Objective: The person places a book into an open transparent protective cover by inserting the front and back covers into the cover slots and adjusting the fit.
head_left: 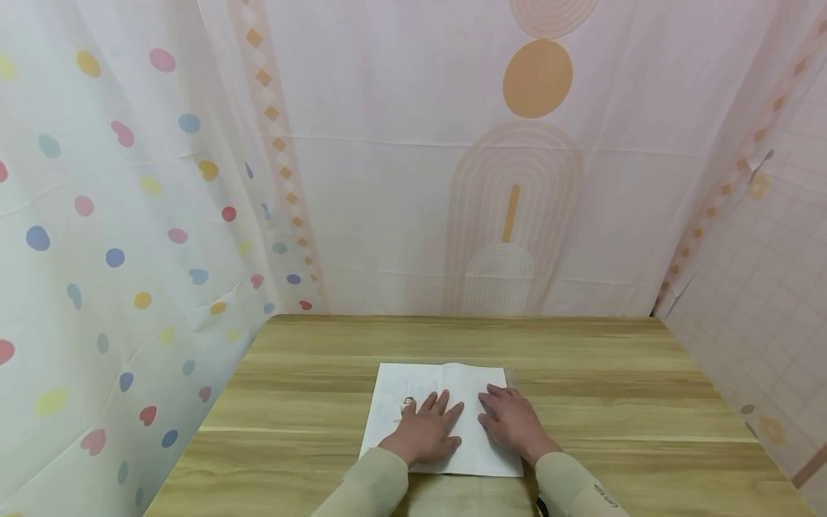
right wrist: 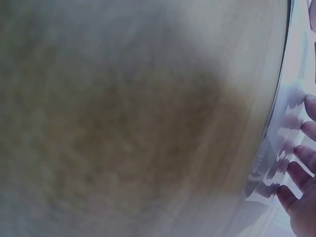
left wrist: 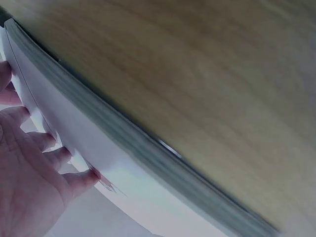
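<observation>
An open book (head_left: 394, 384) with white pages lies on the wooden table, a small printed figure (head_left: 407, 404) on its left page. My left hand (head_left: 423, 432) rests spread across that page, near the middle fold. On the right page, my right hand (head_left: 513, 420) lies with its fingertips touching the paper. The left wrist view shows the thick stack of page edges (left wrist: 113, 133) beside the left hand (left wrist: 29, 173). A clear, shiny plastic edge (right wrist: 269, 168) runs along the book by the right fingertips in the right wrist view. Neither hand grips anything.
The wood-grain table (head_left: 310, 402) extends around the book on both sides and behind it. A pale patterned curtain (head_left: 388, 215) hangs at the far edge. Dotted cloth (head_left: 155, 244) hangs on the left, and checked cloth (head_left: 762, 287) on the right.
</observation>
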`<action>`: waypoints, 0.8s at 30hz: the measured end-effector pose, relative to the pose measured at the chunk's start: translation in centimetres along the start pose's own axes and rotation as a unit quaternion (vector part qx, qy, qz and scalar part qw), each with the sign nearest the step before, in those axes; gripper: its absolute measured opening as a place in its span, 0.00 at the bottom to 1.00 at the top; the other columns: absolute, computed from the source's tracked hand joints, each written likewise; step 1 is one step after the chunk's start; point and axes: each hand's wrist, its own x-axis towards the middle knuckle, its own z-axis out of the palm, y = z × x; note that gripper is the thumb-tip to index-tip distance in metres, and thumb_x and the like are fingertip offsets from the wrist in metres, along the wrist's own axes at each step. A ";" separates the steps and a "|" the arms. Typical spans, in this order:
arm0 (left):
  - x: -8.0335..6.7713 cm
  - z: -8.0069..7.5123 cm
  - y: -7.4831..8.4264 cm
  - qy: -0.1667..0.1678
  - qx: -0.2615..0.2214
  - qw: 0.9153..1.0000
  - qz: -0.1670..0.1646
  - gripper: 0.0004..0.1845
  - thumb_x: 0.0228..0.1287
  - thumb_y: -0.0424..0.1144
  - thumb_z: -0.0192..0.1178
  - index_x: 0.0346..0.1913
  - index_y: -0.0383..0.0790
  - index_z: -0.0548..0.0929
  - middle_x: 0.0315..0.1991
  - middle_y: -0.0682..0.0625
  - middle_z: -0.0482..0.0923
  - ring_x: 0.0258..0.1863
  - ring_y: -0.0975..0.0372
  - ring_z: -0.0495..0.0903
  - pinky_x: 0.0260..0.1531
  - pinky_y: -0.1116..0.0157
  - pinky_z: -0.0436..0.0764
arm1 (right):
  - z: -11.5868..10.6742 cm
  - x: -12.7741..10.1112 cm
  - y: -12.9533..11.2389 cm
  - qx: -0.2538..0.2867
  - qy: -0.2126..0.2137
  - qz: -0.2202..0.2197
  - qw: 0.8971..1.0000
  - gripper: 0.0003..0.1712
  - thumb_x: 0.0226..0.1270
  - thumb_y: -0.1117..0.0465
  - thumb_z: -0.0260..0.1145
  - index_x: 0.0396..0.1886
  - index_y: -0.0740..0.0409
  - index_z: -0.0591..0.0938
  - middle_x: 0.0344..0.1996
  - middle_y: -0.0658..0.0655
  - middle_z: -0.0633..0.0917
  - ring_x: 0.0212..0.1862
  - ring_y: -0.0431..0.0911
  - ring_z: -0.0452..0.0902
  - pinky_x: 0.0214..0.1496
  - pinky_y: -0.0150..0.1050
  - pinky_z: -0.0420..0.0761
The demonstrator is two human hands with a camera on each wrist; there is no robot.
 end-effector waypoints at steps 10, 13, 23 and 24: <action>0.3 0.3 0.7 -0.021 0.011 0.999 -0.031 0.32 0.69 0.59 0.52 0.74 0.56 0.67 0.76 0.47 0.57 0.75 0.51 0.56 0.67 0.41 0.61 | 0.4 0.0 0.3 -0.029 -0.008 -0.005 1.000 0.22 0.68 0.57 0.66 0.59 0.62 0.81 0.64 0.66 0.75 0.65 0.64 0.68 0.64 0.63 0.67; 0.3 0.3 0.8 -0.022 0.014 0.999 -0.034 0.32 0.69 0.59 0.51 0.74 0.57 0.67 0.77 0.47 0.57 0.75 0.51 0.56 0.67 0.41 0.61 | 0.5 0.0 0.2 -0.035 -0.006 -0.006 0.999 0.22 0.68 0.57 0.66 0.58 0.62 0.82 0.64 0.66 0.76 0.65 0.64 0.68 0.63 0.64 0.67; 0.2 0.8 0.2 -0.004 0.009 1.000 -0.012 0.33 0.71 0.58 0.49 0.76 0.54 0.64 0.77 0.46 0.56 0.75 0.50 0.56 0.67 0.41 0.60 | 0.2 0.1 0.1 -0.035 0.039 0.035 0.998 0.27 0.62 0.55 0.70 0.59 0.61 0.80 0.63 0.69 0.75 0.65 0.67 0.67 0.63 0.67 0.64; 0.1 0.7 0.1 -0.003 0.004 1.000 -0.008 0.33 0.71 0.58 0.49 0.76 0.54 0.64 0.77 0.45 0.56 0.75 0.50 0.56 0.67 0.41 0.60 | 0.2 0.2 0.2 -0.032 0.047 0.042 0.998 0.28 0.63 0.55 0.70 0.60 0.62 0.79 0.63 0.70 0.74 0.65 0.67 0.67 0.63 0.67 0.64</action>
